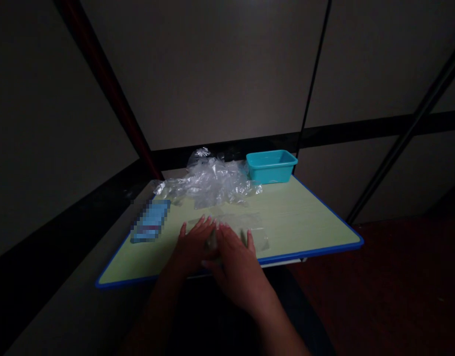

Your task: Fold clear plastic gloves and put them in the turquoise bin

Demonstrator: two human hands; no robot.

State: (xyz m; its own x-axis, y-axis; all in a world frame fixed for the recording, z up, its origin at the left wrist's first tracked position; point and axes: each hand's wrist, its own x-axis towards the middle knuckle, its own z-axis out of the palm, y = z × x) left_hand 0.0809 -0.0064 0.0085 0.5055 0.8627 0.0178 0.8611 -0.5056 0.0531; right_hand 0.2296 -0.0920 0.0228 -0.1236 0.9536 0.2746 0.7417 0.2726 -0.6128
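My left hand (193, 243) and my right hand (234, 252) lie flat side by side near the front edge of a pale green table (305, 222) with a blue rim. Both press down on a flat clear plastic bag (255, 227) that spreads out to the right of my fingers. The fingers of both hands are stretched out and slightly apart. A dark thin thing shows between my hands, too dim to identify.
A heap of crumpled clear plastic bags (208, 182) sits at the back of the table. A teal plastic tub (270, 166) stands at the back right corner. A blue flat object (151, 220), blurred out, lies at the left. Grey partition walls surround the table.
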